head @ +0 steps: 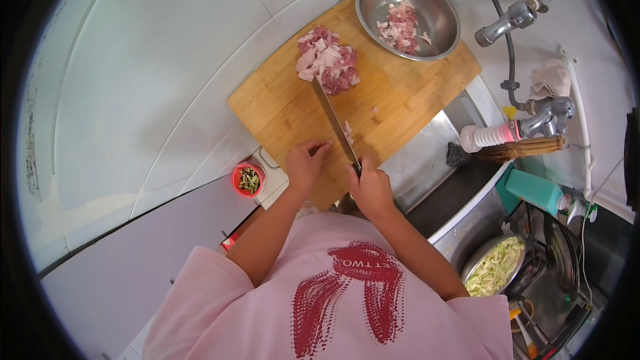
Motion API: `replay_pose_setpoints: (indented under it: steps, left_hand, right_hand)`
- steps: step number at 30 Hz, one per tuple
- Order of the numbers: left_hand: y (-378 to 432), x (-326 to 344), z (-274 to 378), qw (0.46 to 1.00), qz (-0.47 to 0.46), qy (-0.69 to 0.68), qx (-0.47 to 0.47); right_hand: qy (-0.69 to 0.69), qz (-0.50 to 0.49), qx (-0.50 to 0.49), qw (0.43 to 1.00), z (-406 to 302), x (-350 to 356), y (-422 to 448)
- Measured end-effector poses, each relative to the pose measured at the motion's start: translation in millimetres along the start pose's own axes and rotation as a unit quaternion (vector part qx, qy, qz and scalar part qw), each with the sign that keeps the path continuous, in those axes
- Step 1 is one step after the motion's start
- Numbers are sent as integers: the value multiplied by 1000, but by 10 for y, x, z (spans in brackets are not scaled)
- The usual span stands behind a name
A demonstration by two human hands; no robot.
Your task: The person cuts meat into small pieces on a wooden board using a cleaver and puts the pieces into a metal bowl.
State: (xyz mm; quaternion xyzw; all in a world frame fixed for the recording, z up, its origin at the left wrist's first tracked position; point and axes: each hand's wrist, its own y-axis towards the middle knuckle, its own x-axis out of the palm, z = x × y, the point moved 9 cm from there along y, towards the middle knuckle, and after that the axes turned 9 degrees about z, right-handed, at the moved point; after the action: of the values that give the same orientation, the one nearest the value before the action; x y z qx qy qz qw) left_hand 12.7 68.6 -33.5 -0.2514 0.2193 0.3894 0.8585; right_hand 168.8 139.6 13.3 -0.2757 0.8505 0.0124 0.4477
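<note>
My right hand [372, 187] grips the black handle of a kitchen knife [334, 116]. Its long blade slants away over a bamboo cutting board [400, 95], the tip reaching the edge of a pile of cut raw meat [327, 60], pink with pale fat. Small meat bits [348, 131] lie along the blade's right side. To the left of the knife, my left hand [306, 164] rests low over the board with thumb and fingertips close together; whether a scrap is pinched there is too small to tell. A steel bowl [367, 20] holding chopped meat stands on the board's far right corner.
Right of the board is a steel sink [425, 152] with faucets [547, 115] on the wall. A green bottle [532, 190] and a bowl of cut pale-green vegetable [495, 267] sit at lower right. A red container [248, 179] with chopped greens stands left of the board.
</note>
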Motion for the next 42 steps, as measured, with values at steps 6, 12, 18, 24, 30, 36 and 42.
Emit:
replay_pose_setpoints:
  steps: [6,12,18,24,30,36,42]
  left_hand:
    - [-24,-42,-79,998,52,3,21]
    - [-22,-93,-42,993,94,49,56]
    - [-6,-85,-27,993,92,47,64]
    - [-35,-96,57,994,67,33,75]
    - [59,148,252,990,34,37,130]
    - [194,529,614,977,-17,15,210]
    - [330,649,835,960,-110,1,256]
  right_hand:
    - [2,-2,-53,999,-81,159,-66]
    - [-47,7,-33,998,-77,140,-69]
    - [-69,10,-15,997,-40,70,-80]
    - [9,55,4,998,93,-184,-79]
    - [-37,104,72,991,516,-415,34]
    - [-60,82,70,992,515,-416,-27]
    - [-15,79,64,995,527,-436,-104]
